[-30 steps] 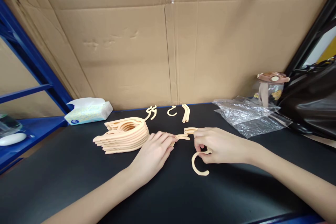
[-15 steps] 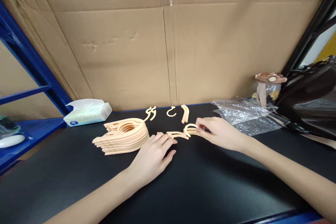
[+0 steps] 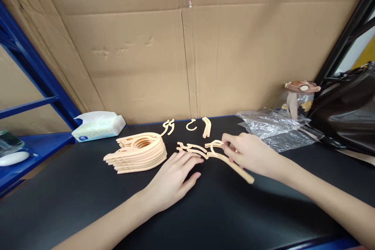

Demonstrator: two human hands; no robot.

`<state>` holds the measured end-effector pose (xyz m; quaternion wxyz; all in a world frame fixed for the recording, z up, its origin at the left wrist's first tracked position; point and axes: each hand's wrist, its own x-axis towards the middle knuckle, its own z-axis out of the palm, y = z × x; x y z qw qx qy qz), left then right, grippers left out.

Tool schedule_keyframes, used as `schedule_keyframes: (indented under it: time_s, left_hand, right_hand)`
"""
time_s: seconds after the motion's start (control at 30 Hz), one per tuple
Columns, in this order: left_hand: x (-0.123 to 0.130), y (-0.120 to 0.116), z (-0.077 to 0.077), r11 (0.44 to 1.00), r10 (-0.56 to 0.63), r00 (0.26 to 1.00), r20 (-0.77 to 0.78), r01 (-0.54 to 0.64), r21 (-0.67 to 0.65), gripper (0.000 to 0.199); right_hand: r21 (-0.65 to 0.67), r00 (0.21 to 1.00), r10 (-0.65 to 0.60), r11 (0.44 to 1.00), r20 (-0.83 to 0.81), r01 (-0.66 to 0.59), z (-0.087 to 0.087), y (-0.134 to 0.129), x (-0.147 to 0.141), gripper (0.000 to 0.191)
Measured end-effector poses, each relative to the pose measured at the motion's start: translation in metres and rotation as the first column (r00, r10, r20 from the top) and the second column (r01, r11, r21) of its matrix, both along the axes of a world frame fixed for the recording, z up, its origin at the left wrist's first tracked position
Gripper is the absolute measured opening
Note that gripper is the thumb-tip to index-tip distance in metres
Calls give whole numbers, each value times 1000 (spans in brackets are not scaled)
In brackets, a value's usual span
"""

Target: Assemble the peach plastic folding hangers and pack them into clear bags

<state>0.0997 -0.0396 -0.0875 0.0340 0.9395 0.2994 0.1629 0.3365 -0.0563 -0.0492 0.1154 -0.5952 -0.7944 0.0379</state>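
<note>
The hanger arm (image 3: pixel 238 169), at three o'clock from the left hand (image 3: pixel 177 175), which lies flat and unclenched, looks light, stiff and smooth, probably best taken mid-length, while the right hand (image 3: pixel 252 154) pinches the hook (image 3: pixel 212 149).

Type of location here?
Looks like a makeshift assembly bench, though I can't be sure: black tabletop, cardboard sheeting behind it, and a stack of matching hanger-like pieces.
</note>
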Motion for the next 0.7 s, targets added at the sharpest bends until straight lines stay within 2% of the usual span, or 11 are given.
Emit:
schedule_keyframes:
  time_s: [0.07,0.13,0.27,0.47,0.6,0.7]
  left_hand:
    - [1,-2,1,998,-54,999,5,54,-34,27]
    - [2,-3,3,991,-117,993,9,118,-60,28]
    - [2,-6,8,973,-204,979,1,203,-112,34]
    - [5,-21,20,916,-351,934,-66,327,-234,50]
    - [10,-31,24,894,-386,917,-101,345,-285,51]
    - [13,-32,23,889,-404,911,-80,370,-270,48]
  right_hand:
    - [-125,985,19,991,-170,-40,3,-3,0,23]
    - [-136,976,15,990,-218,-46,4,-4,-1,23]
    - [-6,990,27,1000,-142,-28,0,-1,-2,21]
    - [29,961,240,971,-136,-239,-8,5,-4,21]
    - [17,967,227,974,-119,-226,-12,6,-5,22]
    - [28,972,217,976,-89,-215,-14,5,-6,23]
